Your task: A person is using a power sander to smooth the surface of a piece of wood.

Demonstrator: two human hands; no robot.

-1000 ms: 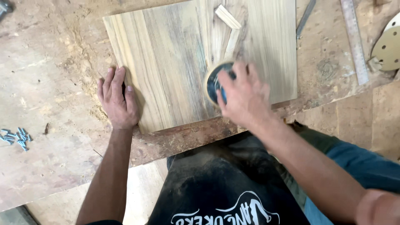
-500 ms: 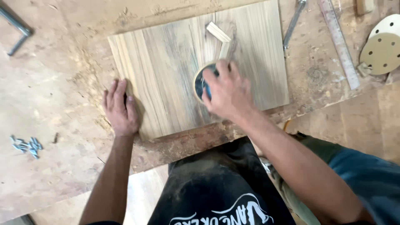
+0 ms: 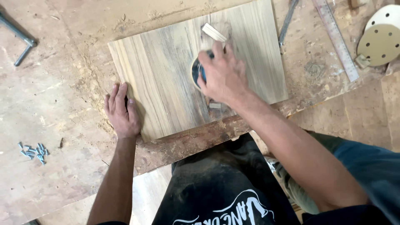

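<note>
While the pale rectangular wooden board [image 3: 196, 71] lies flat on the dusty wooden desk [image 3: 54, 104], its near edge close to the desk's front, the right hand [image 3: 223, 75] presses a round blue sanding pad [image 3: 197, 73] onto the board's middle. Its fingers curl tightly over the pad, gripping it from above, with the forearm reaching in from the lower right. The left hand [image 3: 122, 110] lies flat at the board's left edge, fingers pressed together and extended, bracing it. Judging by the sawdust [image 3: 89, 83] banked along the left side, sanding looks well underway, though how much surface remains I cannot tell. A small wood offcut [image 3: 214, 32] rests on the board's far part. A metal ruler [image 3: 336, 38], tan sanding discs [image 3: 380, 41] and loose screws [image 3: 33, 152] lie apart.
</note>
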